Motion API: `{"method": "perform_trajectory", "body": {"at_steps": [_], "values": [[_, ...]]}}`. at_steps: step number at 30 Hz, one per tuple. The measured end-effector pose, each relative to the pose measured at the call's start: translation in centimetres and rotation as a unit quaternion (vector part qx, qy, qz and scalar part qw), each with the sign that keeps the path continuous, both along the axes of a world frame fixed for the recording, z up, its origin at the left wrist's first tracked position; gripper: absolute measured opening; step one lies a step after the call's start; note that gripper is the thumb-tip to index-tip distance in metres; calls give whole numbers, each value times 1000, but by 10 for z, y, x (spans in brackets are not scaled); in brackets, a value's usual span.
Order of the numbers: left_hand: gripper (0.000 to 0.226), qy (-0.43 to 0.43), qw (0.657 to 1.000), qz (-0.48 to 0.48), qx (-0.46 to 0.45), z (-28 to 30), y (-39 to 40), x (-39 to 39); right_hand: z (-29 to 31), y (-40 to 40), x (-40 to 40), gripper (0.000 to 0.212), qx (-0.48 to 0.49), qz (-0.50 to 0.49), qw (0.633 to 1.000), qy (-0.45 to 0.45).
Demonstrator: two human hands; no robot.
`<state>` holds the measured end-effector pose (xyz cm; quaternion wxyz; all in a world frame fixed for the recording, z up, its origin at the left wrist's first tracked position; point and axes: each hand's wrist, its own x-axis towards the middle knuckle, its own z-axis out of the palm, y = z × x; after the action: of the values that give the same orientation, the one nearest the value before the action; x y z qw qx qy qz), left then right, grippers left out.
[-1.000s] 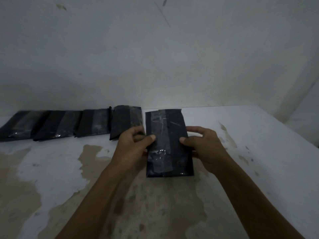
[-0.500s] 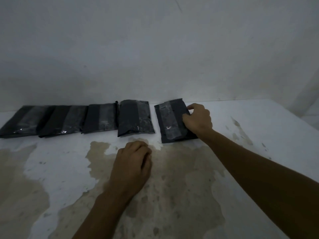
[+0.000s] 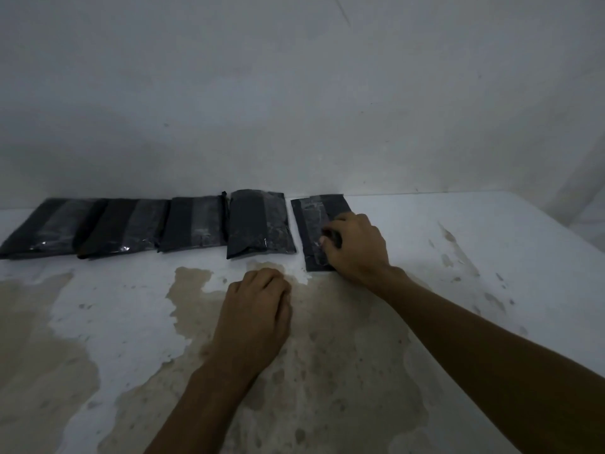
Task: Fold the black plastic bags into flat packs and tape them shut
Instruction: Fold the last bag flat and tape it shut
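Observation:
Several folded black plastic packs with clear tape strips lie in a row along the wall. The rightmost pack (image 3: 311,221) lies flat at the row's end. My right hand (image 3: 355,247) rests on top of it, fingers loosely bent, fingertips touching the tape; it covers the pack's right half. The neighbouring pack (image 3: 260,224) lies just to its left, with others (image 3: 194,224) (image 3: 127,227) (image 3: 49,227) further left. My left hand (image 3: 255,306) rests on the table in front of the row, fingers loosely curled, holding nothing.
The white table (image 3: 491,257) has large brown stains across its near half. A plain wall (image 3: 294,109) stands right behind the packs. The table's right edge runs diagonally at the far right.
Both hands held the pack a second ago. My right hand then carried it to the row's right end and now lies on top of it. My left hand let go and settled on the table.

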<state>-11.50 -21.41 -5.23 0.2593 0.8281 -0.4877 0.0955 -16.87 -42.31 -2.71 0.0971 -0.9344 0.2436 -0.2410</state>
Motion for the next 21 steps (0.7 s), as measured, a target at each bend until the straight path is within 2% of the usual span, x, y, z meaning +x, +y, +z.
{"method": "perform_trajectory", "body": {"at_steps": [9, 18, 21], "values": [[33, -6, 1000, -3, -9, -1, 1, 0, 4, 2, 15, 26, 4, -26, 1000, 16], [32, -19, 1000, -3, -10, -1, 2, -1, 10, 2, 12, 20, -2, 4, 1000, 20], [32, 2, 1000, 0, -6, -1, 2, 2, 18, 5, 5, 20, 6, 8, 1000, 16]]}}
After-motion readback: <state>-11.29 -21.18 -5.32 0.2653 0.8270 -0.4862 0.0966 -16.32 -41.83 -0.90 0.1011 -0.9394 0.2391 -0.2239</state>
